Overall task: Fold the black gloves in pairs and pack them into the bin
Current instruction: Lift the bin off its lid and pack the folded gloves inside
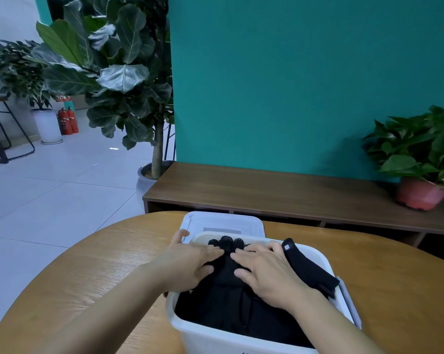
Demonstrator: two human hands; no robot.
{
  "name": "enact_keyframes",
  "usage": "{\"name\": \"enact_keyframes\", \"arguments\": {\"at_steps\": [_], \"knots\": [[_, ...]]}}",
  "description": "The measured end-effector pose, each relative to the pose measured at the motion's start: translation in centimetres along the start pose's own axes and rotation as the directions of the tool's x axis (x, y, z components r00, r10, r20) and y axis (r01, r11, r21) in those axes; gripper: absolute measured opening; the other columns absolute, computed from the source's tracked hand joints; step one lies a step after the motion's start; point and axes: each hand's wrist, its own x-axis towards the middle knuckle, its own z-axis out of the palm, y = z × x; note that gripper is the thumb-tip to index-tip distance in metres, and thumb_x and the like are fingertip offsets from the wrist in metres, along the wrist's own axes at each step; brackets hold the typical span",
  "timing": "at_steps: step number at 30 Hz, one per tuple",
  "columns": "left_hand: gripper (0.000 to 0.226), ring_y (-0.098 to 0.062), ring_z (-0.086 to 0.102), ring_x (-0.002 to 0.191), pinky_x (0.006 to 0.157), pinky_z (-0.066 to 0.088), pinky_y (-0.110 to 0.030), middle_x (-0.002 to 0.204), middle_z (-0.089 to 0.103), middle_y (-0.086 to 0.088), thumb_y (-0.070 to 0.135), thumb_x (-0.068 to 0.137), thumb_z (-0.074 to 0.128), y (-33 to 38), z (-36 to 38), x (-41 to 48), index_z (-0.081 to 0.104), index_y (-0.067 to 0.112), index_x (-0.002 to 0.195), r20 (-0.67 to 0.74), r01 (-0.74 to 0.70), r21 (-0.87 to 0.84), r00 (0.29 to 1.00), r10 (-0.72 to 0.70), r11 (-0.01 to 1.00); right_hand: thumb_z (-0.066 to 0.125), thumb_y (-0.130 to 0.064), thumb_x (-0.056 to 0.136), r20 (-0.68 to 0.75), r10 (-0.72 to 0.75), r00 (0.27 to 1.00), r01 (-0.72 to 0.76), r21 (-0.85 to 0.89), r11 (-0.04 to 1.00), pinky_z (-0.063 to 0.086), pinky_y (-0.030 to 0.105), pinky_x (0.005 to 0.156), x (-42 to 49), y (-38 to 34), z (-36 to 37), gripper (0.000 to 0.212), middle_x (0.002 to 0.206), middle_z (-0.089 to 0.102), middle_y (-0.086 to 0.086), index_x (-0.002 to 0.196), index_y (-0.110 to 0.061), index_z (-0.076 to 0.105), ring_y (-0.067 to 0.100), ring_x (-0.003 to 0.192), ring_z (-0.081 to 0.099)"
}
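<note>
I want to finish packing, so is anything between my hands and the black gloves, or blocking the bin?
Nothing visible. The left hand and right hand press directly on the black fabric gloves inside the open white plastic bin; its white lid lies behind.

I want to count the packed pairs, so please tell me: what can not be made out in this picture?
Head view only:
Black gloves: one dark mass, partly under the left hand and right hand; pairs uncountable.
Bin: front wall cut off by the bottom edge.
Label on the glove over the right rim: too small to read.
</note>
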Motion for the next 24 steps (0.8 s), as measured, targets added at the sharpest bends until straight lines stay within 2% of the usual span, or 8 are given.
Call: {"name": "enact_keyframes", "arguments": {"at_steps": [3,5,8,11,15,18,21,24], "knots": [[0.043,-0.006,0.045,0.130,0.115,-0.005,-0.045,0.142,0.053,0.015,0.031,0.105,0.037,0.1,-0.4,0.1,0.037,0.035,0.148,0.002,0.010,-0.025,1.000,-0.010,1.000,0.037,-0.035,0.104,0.055,0.040,0.998,-0.042,0.040,0.998,0.013,0.027,0.098,-0.1,-0.1,-0.6,0.030,0.133,0.057,-0.007,0.124,-0.023,0.056,0.010,0.124,0.042],[0.040,-0.004,0.047,0.126,0.114,-0.004,-0.042,0.134,0.058,0.015,0.031,0.104,0.039,0.2,-0.4,-0.1,0.044,0.035,0.143,-0.093,0.010,-0.047,0.996,-0.015,0.999,0.038,-0.034,0.104,0.088,0.065,0.994,-0.072,0.085,0.994,0.015,0.029,0.104,-0.1,-0.1,-1.2,0.031,0.140,0.053,-0.011,0.128,-0.022,0.054,0.009,0.125,0.040],[0.043,0.000,0.037,0.137,0.116,0.000,-0.042,0.145,0.050,0.019,0.033,0.102,0.037,0.6,-0.3,-0.1,0.046,0.034,0.144,-0.207,-0.055,-0.060,0.977,0.041,0.997,0.037,-0.033,0.104,0.141,0.077,0.987,-0.092,0.100,0.991,0.016,0.031,0.108,0.0,-0.2,-1.7,0.029,0.131,0.058,-0.014,0.125,-0.024,0.055,0.005,0.101,0.039],[0.047,0.001,0.020,0.146,0.115,-0.004,-0.039,0.156,0.032,0.021,0.031,0.105,0.037,1.2,-0.5,0.0,0.035,0.031,0.152,-0.066,-0.065,-0.060,0.996,0.061,0.996,0.038,-0.031,0.104,0.201,0.083,0.976,-0.106,0.111,0.988,0.016,0.035,0.112,0.2,-0.5,-2.0,0.025,0.112,0.062,-0.014,0.120,-0.026,0.056,0.007,0.084,0.036],[0.042,-0.004,0.033,0.138,0.106,0.001,-0.037,0.147,0.045,0.016,0.034,0.104,0.036,0.7,-0.3,-0.1,0.040,0.029,0.146,0.024,-0.024,-0.068,0.999,0.026,0.997,0.037,-0.031,0.105,0.287,0.079,0.955,-0.130,0.164,0.978,0.009,0.030,0.108,0.7,-0.7,-2.4,0.042,0.142,0.052,-0.014,0.146,-0.037,0.041,0.008,0.107,0.022],[0.040,-0.006,0.040,0.130,0.096,0.002,-0.033,0.135,0.054,0.011,0.037,0.103,0.035,0.5,-0.1,0.2,0.043,0.028,0.140,0.062,0.003,-0.033,0.998,-0.001,0.999,0.039,-0.032,0.103,0.343,0.115,0.932,-0.199,0.220,0.955,0.011,0.032,0.109,1.0,-0.7,-2.3,0.044,0.131,0.058,-0.014,0.147,-0.040,0.038,0.016,0.120,0.017],[0.053,-0.004,0.042,0.128,0.100,0.003,-0.034,0.130,0.055,0.013,0.049,0.093,0.019,0.4,0.3,0.1,0.045,0.031,0.135,0.022,0.005,-0.061,1.000,-0.004,0.998,0.041,-0.030,0.102,0.233,0.093,0.968,-0.141,0.199,0.970,0.010,0.030,0.110,0.4,-0.6,-2.5,0.035,0.128,0.061,-0.010,0.135,-0.033,0.052,0.011,0.111,0.031],[0.068,0.004,0.027,0.141,0.109,-0.001,-0.034,0.152,0.039,0.020,0.052,0.087,0.011,0.5,0.3,-0.8,0.040,0.034,0.146,-0.059,-0.005,-0.146,0.998,-0.004,0.989,0.043,-0.029,0.101,0.064,0.037,0.997,-0.046,0.154,0.987,0.002,0.029,0.110,-0.5,-0.3,-2.4,0.023,0.116,0.062,-0.008,0.116,-0.023,0.059,0.007,0.116,0.044]]}}
